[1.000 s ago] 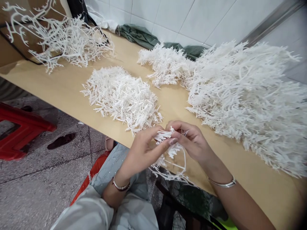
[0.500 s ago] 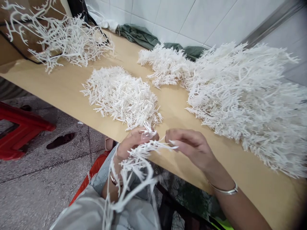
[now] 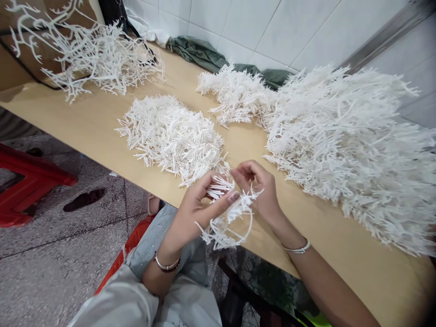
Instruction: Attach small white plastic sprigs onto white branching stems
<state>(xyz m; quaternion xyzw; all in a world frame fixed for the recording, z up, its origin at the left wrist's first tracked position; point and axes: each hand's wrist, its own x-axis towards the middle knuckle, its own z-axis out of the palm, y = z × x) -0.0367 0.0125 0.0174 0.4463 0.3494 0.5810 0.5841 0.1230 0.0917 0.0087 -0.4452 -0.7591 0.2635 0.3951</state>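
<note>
My left hand (image 3: 195,211) is closed around a white, plastic-looking branched sprig (image 3: 221,234). Its thumb presses on a bundle of thin white prongs (image 3: 220,186), while the curved, forked end hangs below the fingers. Close by on the right, my right hand (image 3: 264,190) has its thumb and fingertips pinched together at the bundle's edge. Whatever lies in that pinch is too small or hidden to make out. Just beyond both hands a low pile of short white pronged pieces (image 3: 173,136) lies on the tan table (image 3: 245,145).
A large heap of white sprigs (image 3: 347,145) covers the table's right side. Long bare white branches (image 3: 102,59) tangle at the back left. Dark green cloth (image 3: 197,52) lies along the tiled wall (image 3: 238,27). A red stool (image 3: 30,181) stands on the floor at left.
The long branch that hung over my lap has swung away; a sprig now dangles between my hands. My right hand has moved left and up, closer to the left, which has turned.
</note>
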